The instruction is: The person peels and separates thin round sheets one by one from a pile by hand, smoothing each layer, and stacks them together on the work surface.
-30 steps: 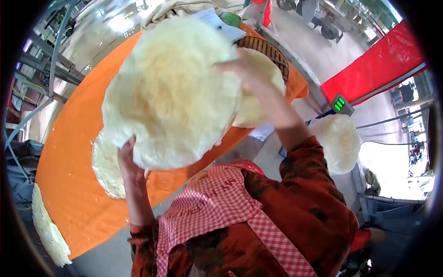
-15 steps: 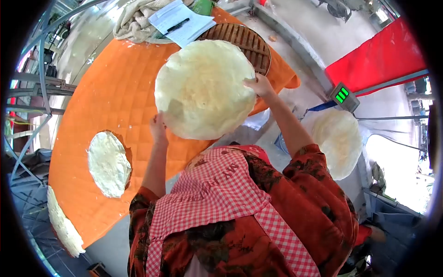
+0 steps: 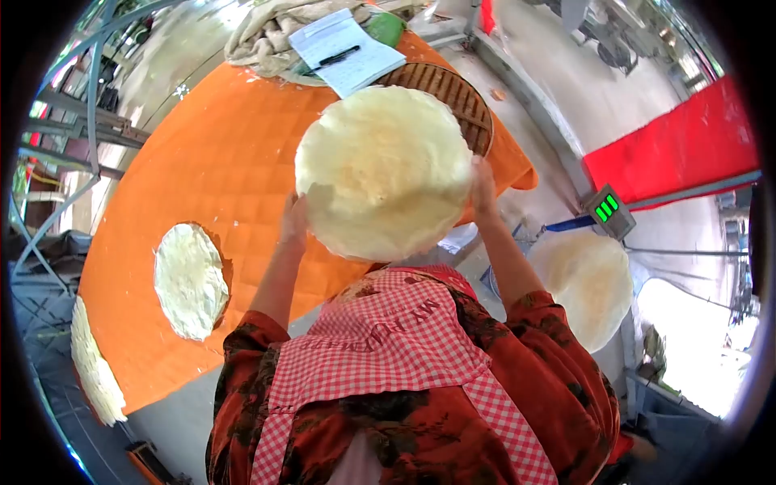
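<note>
A large, round, pale flatbread point(image 3: 384, 166) with a thick, slightly ragged rim is held up over the orange-covered table, in front of my chest. My left hand point(image 3: 294, 220) grips its lower left edge. At the right edge, my right hand point(image 3: 483, 187) is closed against it, somewhat blurred and with the fingers partly hidden. I cannot tell whether it is one sheet or a stack. Behind its upper right edge lies a round slatted brown rack point(image 3: 440, 85), partly covered from view.
On the orange cloth point(image 3: 234, 162) lies a white flatbread pile point(image 3: 190, 280), with another point(image 3: 95, 364) at the left edge. A notebook point(image 3: 347, 52) with a pen rests beside sacking point(image 3: 267, 36). To the right are a scale display point(image 3: 608, 208) and more pale flatbread point(image 3: 586, 283).
The flatbread and both hands have shifted slightly right and down in view, and so have the notebook and rack. My right hand now sits lower along the flatbread's right edge.
</note>
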### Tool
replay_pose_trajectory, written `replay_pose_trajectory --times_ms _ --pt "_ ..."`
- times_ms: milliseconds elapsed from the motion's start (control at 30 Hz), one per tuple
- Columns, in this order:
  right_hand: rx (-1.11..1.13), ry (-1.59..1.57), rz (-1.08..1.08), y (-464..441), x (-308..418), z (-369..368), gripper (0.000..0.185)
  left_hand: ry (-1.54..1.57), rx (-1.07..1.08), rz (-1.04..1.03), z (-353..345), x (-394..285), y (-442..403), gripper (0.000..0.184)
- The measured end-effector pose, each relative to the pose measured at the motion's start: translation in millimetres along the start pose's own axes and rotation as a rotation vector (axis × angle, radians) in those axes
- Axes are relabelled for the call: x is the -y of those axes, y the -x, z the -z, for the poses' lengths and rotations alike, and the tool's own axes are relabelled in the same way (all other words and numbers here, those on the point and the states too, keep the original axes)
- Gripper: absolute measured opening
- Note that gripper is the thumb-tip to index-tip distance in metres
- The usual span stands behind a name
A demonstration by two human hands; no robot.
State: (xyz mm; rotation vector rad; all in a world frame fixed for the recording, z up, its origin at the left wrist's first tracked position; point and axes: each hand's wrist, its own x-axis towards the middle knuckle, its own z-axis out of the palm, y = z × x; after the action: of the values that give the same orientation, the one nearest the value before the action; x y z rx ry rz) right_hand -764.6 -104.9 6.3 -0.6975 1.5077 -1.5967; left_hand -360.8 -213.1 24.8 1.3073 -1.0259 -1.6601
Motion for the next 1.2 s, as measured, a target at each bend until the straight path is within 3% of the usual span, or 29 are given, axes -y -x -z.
replay_pose_trajectory --times_ms 33,100,133,167,233,267,300,333,433,500,600,667,800,933,1033,1167,1200 --pt "-0.116 0.194 0.044 3 13 -3 0.052 0.046 -0.007 0.019 2 5 -1 0.043" --pt "-0.24 0.549 0.355 12 39 -15 0.058 0.154 -0.039 0.054 -1 20 0 0.042" --pt "-0.189 0.625 0.487 6 35 -13 0.06 -0.108 -0.008 0.003 -8 21 1 0.04" --pt "-0.114 0.672 0.632 -7 30 -14 0.062 -0.066 -0.018 -0.085 -4 33 -4 0.039" --pt "-0.182 0.95 0.71 -8 61 -39 0.056 -0.089 -0.066 -0.202 6 49 -10 0.04" --pt "-0.129 0.863 0.71 7 94 -66 0.053 -0.027 -0.097 -0.165 1 26 10 0.045" --pt "-0.089 0.791 0.695 20 117 -86 0.051 -0.13 -0.239 -0.157 13 59 -4 0.049" --pt "0.011 0.751 0.635 26 123 -103 0.048 -0.257 -0.4 -0.263 10 52 13 0.05" --pt "0.286 0.652 0.461 29 118 -151 0.039 -0.195 -0.3 -0.168 51 43 67 0.052" --pt "0.504 0.588 0.342 26 73 -191 0.032 0.037 -0.368 -0.054 96 57 106 0.037" --pt "0.891 0.313 0.245 111 47 -335 0.022 0.219 -0.637 -0.037 188 66 172 0.023" --pt "1.106 0.474 0.341 170 16 -421 0.02 0.395 -0.809 -0.102 250 87 208 0.019" --pt "1.429 0.578 0.936 251 -55 -558 0.037 0.942 -0.995 -0.146 307 48 247 0.023" --pt "1.577 0.806 1.283 284 -97 -613 0.058 1.186 -0.836 -0.237 350 60 249 0.03" --pt "1.614 1.05 1.339 289 -104 -620 0.069 1.205 -0.769 -0.189 362 59 250 0.027" --pt "1.522 1.044 1.393 284 -117 -624 0.056 0.992 -0.763 -0.075 369 44 251 0.023" --pt "1.447 0.835 1.317 290 -112 -627 0.041 0.896 -0.805 -0.073 371 44 246 0.019"
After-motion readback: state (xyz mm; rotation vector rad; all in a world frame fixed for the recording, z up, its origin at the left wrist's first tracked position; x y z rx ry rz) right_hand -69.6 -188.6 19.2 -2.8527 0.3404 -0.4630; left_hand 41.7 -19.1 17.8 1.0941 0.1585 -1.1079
